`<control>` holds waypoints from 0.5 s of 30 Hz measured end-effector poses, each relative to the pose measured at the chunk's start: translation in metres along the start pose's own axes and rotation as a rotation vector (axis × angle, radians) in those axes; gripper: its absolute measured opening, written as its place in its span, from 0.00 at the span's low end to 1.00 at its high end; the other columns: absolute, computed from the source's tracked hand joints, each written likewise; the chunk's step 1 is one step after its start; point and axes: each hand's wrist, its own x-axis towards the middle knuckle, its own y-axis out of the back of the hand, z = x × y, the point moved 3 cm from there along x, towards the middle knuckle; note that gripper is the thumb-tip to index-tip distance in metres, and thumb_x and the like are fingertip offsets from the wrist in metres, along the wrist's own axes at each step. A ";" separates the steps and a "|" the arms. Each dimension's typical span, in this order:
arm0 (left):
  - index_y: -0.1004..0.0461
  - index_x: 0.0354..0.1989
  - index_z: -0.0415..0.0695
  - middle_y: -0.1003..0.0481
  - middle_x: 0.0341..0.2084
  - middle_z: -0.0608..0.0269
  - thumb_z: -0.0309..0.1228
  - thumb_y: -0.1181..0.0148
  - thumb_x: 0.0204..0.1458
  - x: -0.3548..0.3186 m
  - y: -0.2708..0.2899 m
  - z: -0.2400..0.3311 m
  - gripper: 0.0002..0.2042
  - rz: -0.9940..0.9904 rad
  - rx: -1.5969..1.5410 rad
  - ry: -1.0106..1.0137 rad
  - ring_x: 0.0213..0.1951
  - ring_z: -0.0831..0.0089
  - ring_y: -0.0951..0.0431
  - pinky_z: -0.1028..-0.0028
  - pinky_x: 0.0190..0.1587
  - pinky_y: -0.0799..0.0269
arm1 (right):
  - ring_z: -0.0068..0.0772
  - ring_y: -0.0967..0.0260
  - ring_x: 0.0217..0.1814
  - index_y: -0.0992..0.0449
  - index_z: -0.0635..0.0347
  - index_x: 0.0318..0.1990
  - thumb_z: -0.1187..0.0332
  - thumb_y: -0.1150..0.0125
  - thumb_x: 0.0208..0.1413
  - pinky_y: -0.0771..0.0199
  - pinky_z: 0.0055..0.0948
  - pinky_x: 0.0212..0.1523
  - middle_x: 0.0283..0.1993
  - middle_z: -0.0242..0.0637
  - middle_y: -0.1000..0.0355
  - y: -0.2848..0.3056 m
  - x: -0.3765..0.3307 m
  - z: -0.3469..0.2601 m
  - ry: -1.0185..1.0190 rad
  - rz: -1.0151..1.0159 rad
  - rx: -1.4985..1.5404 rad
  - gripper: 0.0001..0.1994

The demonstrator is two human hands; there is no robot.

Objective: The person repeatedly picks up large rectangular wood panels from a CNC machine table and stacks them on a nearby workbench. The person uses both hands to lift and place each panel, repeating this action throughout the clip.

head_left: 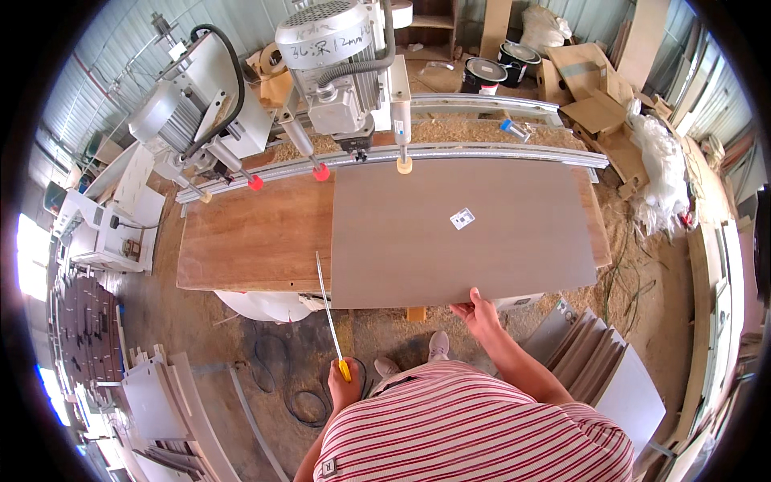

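Pinching (right hand [483, 316]): near edge of board [418, 249], thumb on top, likely to steady it.
Clenching (left hand [344, 389]): yellow-handled tool [330, 312], angled toward table [249, 233], perhaps for reach.

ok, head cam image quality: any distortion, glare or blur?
Head view: fisheye bows the metal rail, corners black; head view: bright opening at left blown out; head view: yellow-handled tool, brown-grey panel and right hand reasonably sharp.
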 end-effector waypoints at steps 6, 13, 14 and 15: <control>0.30 0.41 0.42 0.22 0.31 0.50 0.35 0.40 0.54 -0.002 0.032 -0.019 0.12 -0.083 -0.053 0.031 0.35 0.54 0.20 0.64 0.39 0.26 | 0.49 0.25 0.46 0.42 0.64 0.56 0.62 0.56 0.68 0.17 0.48 0.46 0.48 0.50 0.31 -0.006 0.005 0.005 0.067 0.046 -0.034 0.16; 0.29 0.42 0.40 0.23 0.27 0.54 0.35 0.40 0.54 -0.003 0.080 -0.040 0.13 -0.142 -0.040 -0.065 0.30 0.65 0.22 0.70 0.35 0.27 | 0.53 0.25 0.46 0.42 0.67 0.55 0.61 0.60 0.69 0.15 0.45 0.42 0.49 0.54 0.30 -0.014 -0.003 0.002 0.094 0.022 -0.053 0.17; 0.28 0.42 0.40 0.24 0.26 0.56 0.35 0.40 0.54 -0.003 0.086 -0.044 0.13 -0.159 -0.063 -0.050 0.29 0.68 0.23 0.71 0.34 0.27 | 0.53 0.24 0.45 0.42 0.67 0.55 0.61 0.60 0.69 0.14 0.44 0.42 0.48 0.55 0.30 -0.010 -0.002 0.005 0.095 0.025 -0.064 0.17; 0.28 0.42 0.40 0.24 0.25 0.57 0.35 0.40 0.54 0.001 0.091 -0.043 0.13 -0.172 -0.086 -0.046 0.28 0.72 0.23 0.72 0.34 0.28 | 0.53 0.24 0.44 0.42 0.68 0.55 0.61 0.59 0.69 0.14 0.43 0.41 0.47 0.55 0.29 -0.013 -0.001 0.005 0.102 0.019 -0.068 0.17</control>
